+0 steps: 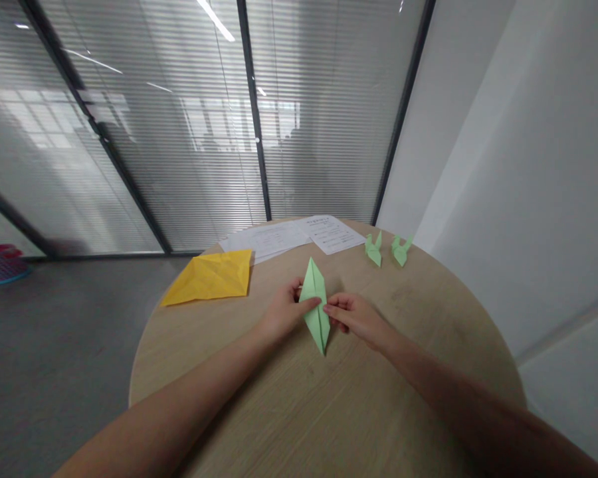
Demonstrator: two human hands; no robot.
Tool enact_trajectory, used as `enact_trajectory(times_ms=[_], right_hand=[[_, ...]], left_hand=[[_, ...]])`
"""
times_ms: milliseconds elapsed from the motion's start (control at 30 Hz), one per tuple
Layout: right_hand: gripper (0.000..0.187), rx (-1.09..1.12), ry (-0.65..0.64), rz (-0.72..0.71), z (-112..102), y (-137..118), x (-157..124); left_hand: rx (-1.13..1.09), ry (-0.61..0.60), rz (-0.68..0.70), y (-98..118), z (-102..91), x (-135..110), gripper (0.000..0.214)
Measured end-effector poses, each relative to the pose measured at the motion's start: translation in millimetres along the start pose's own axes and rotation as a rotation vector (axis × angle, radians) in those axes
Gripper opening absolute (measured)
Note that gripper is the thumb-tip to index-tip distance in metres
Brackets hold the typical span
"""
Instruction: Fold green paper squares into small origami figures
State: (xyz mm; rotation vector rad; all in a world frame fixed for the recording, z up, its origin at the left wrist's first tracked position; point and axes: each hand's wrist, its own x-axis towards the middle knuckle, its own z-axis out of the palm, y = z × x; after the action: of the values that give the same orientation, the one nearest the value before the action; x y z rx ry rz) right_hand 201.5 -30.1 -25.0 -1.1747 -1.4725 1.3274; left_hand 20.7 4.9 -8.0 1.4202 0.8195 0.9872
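A light green sheet of origami paper [315, 285], folded into a long diamond with a crease down its middle, is held just over the round table. My left hand [288, 307] grips its left side, thumb lying across the front and fingers behind. On the right edge, my right hand [353, 315] pinches the paper between thumb and fingers. Farther back on the right stand two finished green paper cranes, one crane [373, 249] beside another crane [401, 251].
A creased yellow envelope-like paper [219, 275] lies at the table's left edge. Printed white sheets [333, 234] overlap at the back of the wooden table [299, 411]. Beyond are a glass partition with blinds [204, 166], a white wall [528, 166] and a basket [2, 264] on the floor.
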Motion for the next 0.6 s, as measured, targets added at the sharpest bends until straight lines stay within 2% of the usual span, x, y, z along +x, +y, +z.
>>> enact_trajectory(times_ms=[133,233,367,467,600], right_hand=[[0.024,-0.045,-0.045,0.074,-1.3,1.6,0.0],[0.025,-0.026,-0.049,0.069,-2.7,0.8,0.0],[0.028,0.034,-0.124,0.104,-5.9,-5.5,-3.1],[0.033,0.110,-0.130,0.164,-8.8,-9.9,-5.8],[0.036,0.119,-0.051,0.141,-9.6,-10.4,-6.7]], left_hand=[[0.001,0.061,0.005,0.9,-1.0,1.3,0.044],[0.007,0.061,0.002,0.8,-0.3,1.0,0.044],[-0.014,0.049,-0.017,0.6,-0.8,0.5,0.045],[-0.039,0.001,-0.046,-0.5,-1.7,0.0,0.048],[-0.027,-0.098,-0.079,-4.4,-1.1,-1.3,0.050]])
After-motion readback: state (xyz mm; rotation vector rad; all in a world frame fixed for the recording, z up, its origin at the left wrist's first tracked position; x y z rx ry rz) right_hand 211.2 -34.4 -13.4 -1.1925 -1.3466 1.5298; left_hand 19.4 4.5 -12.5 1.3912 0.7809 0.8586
